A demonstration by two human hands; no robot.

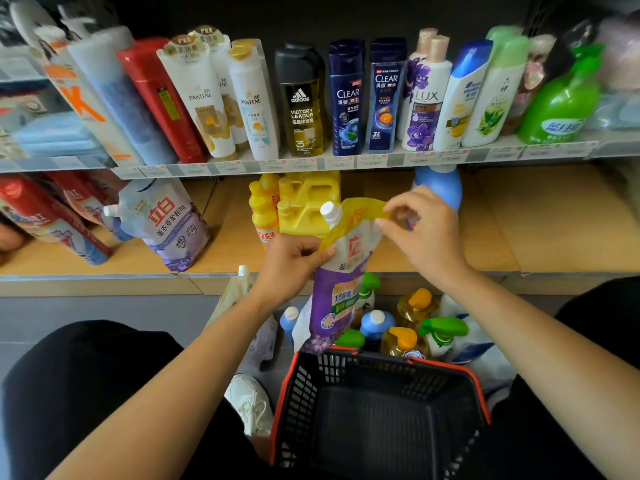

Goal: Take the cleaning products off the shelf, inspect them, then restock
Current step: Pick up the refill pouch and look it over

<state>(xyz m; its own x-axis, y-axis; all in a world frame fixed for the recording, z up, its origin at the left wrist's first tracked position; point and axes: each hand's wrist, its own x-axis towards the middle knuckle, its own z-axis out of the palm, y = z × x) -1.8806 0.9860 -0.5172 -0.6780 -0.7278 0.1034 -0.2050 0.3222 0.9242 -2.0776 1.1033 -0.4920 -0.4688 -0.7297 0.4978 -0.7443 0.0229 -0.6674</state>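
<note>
While your left hand (pixel 291 261) and right hand (pixel 420 230) pinch the pouch (pixel 341 275) above the basket (pixel 381 410), you're mid-inspection; bottles (pixel 412 327) on the floor await restocking on the shelf (pixel 502 237).

Both bare forearms reach forward and converge; the left hand (pixel 294 261) pinches the pouch (pixel 341 292) at its left edge, thumb laid on the front; the right hand (pixel 424 233), held higher, pinches the pouch's bent-over top between thumb and fingertips, back of the hand up; the knees, in black, spread to either side.
</note>
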